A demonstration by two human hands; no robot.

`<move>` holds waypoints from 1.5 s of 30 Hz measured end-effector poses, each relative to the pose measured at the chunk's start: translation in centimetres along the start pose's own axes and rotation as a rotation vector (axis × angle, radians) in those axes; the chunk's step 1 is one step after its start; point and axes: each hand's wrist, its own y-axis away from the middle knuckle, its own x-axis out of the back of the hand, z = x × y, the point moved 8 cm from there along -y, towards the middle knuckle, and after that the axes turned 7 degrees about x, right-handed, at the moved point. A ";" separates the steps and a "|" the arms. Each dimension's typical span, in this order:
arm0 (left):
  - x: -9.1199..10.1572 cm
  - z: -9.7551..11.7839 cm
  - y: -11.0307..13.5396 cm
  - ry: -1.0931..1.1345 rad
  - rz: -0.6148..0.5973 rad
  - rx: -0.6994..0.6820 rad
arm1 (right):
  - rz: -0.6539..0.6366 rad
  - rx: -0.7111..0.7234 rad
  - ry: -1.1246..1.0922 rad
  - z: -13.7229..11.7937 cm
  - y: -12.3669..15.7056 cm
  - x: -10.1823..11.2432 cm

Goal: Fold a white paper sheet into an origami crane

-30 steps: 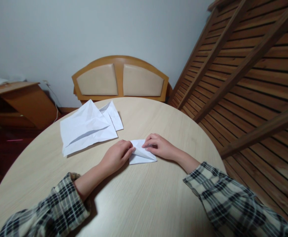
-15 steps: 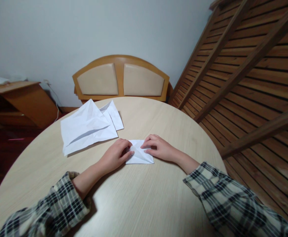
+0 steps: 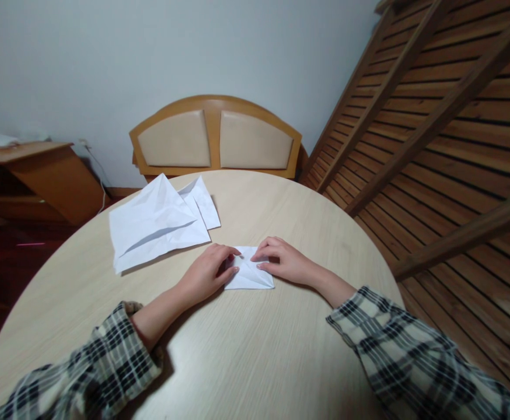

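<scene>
A small folded white paper (image 3: 250,275) lies flat on the round light-wood table (image 3: 237,356), near its middle. My left hand (image 3: 209,271) rests on the paper's left part, fingers curled and pressing down on it. My right hand (image 3: 281,261) holds the paper's right upper edge with bent fingertips. Both wrists come out of plaid sleeves at the bottom of the view.
Two larger creased white sheets (image 3: 159,224) lie overlapping at the table's far left. A wooden chair with padded back (image 3: 215,140) stands behind the table. A slatted wooden frame (image 3: 447,128) leans at the right. A low wooden desk (image 3: 31,175) stands at the left.
The small paper has been pressed flatter and shifted slightly left. My left fingers have slid further onto it. The right hand stays at the paper's right edge.
</scene>
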 end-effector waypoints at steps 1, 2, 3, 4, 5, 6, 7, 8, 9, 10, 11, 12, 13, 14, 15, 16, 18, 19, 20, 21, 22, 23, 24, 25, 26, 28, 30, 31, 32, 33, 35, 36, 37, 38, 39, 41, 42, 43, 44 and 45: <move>0.0 0.0 0.0 0.002 0.000 -0.001 | 0.000 -0.002 0.000 0.0 0.0 0.0; 0.0 0.0 0.0 0.004 0.000 -0.001 | -0.001 -0.003 0.000 0.0 0.0 0.0; 0.0 -0.1 0.0 0.006 0.001 -0.002 | -0.001 -0.003 0.000 0.0 0.0 0.0; 0.0 -0.1 0.0 0.007 0.002 -0.003 | -0.002 -0.002 -0.001 0.0 0.0 0.0; 0.0 -0.1 0.0 0.008 0.004 -0.002 | -0.004 0.000 -0.002 0.0 0.0 0.0; 0.0 -0.1 0.0 0.008 0.004 -0.001 | -0.004 0.000 -0.003 0.0 0.0 0.0; 0.0 -0.1 0.0 0.006 0.003 0.002 | -0.004 0.000 -0.004 0.0 0.0 0.0; 0.0 -0.2 0.0 0.002 0.002 0.006 | -0.002 -0.001 -0.005 0.0 0.0 0.0; 0.0 -0.2 0.0 -0.005 0.001 0.010 | -0.001 -0.003 -0.006 0.0 -0.1 0.0; 0.0 -0.2 -0.1 -0.013 0.002 0.014 | 0.001 -0.005 -0.007 0.0 -0.1 0.0; 0.0 -0.2 -0.1 -0.022 0.003 0.016 | 0.002 -0.006 -0.008 0.0 -0.1 0.0; 0.0 -0.1 -0.1 -0.031 0.005 0.014 | 0.003 -0.006 -0.007 0.0 0.0 0.0; 0.0 -0.1 -0.1 -0.040 0.009 0.011 | 0.003 -0.006 -0.007 -0.1 0.0 0.1; 0.0 0.0 -0.1 -0.048 0.012 0.007 | 0.003 -0.006 -0.006 -0.1 0.0 0.1; 0.0 0.0 0.0 -0.055 0.015 0.004 | 0.002 -0.006 -0.004 -0.1 0.0 0.1; 0.0 0.1 0.0 -0.060 0.015 0.001 | 0.003 -0.006 -0.003 -0.1 0.0 0.1; 0.0 0.1 0.0 -0.057 0.008 -0.007 | 0.005 -0.008 -0.004 -0.1 0.0 0.1; 0.0 0.2 0.0 -0.049 0.002 -0.015 | 0.007 -0.009 -0.005 -0.1 0.0 0.1; -0.1 0.3 0.0 -0.043 -0.002 -0.024 | 0.008 -0.010 -0.006 -0.1 -0.1 0.1; 0.0 0.4 0.0 -0.043 0.000 -0.035 | 0.009 -0.011 -0.008 -0.1 -0.1 0.1; 0.1 0.6 0.0 -0.055 0.009 -0.047 | 0.009 -0.011 -0.008 0.0 -0.1 0.1; 0.2 0.8 0.0 -0.082 0.023 -0.063 | 0.009 -0.012 -0.007 0.0 -0.1 0.1; 0.3 1.1 0.1 -0.124 0.037 -0.084 | 0.010 -0.013 -0.005 0.0 -0.1 0.1; 0.4 1.5 0.2 -0.175 0.045 -0.107 | 0.009 -0.012 -0.003 0.1 -0.1 0.0; 0.4 2.0 0.3 -0.231 0.045 -0.133 | 0.008 -0.012 0.000 0.1 0.0 0.0; 0.0 2.9 0.7 -0.322 -0.002 -0.170 | 0.005 -0.011 0.001 0.1 0.0 0.0; -0.3 3.5 1.1 -0.388 -0.046 -0.174 | 0.006 -0.015 -0.002 0.1 0.0 0.0; -0.5 3.7 1.3 -0.422 -0.067 -0.167 | 0.007 -0.019 -0.004 0.0 0.0 0.0; -0.7 3.9 1.5 -0.458 -0.081 -0.155 | 0.009 -0.021 -0.007 0.0 0.0 0.1; -0.9 4.0 1.7 -0.494 -0.088 -0.142 | 0.011 -0.022 -0.008 0.0 0.0 0.1; -1.5 4.3 2.1 -0.551 -0.113 -0.127 | 0.011 -0.020 -0.006 0.0 0.0 0.1; -1.8 4.4 2.2 -0.557 -0.113 -0.124 | 0.011 -0.018 -0.004 0.0 0.0 0.1; -2.0 4.5 2.3 -0.551 -0.107 -0.121 | 0.011 -0.015 -0.002 0.0 0.0 0.0; -2.2 4.6 2.5 -0.540 -0.090 -0.117 | 0.010 -0.012 0.001 0.0 0.0 0.0; -2.4 4.6 2.6 -0.528 -0.069 -0.109 | 0.010 -0.010 0.003 0.1 0.0 0.0; -2.8 4.5 2.9 -0.512 -0.026 -0.094 | 0.012 -0.003 0.008 0.2 0.0 -0.1; -2.9 4.5 3.1 -0.507 -0.007 -0.097 | 0.013 0.000 0.013 0.2 0.0 -0.1; -3.1 4.4 3.2 -0.509 0.006 -0.089 | 0.013 0.003 0.020 0.3 0.0 -0.1; -3.3 4.3 3.3 -0.512 0.017 -0.082 | 0.011 0.007 0.028 0.3 0.0 -0.1; -3.4 4.2 3.4 -0.515 0.023 -0.076 | 0.010 0.010 0.040 0.3 0.0 -0.1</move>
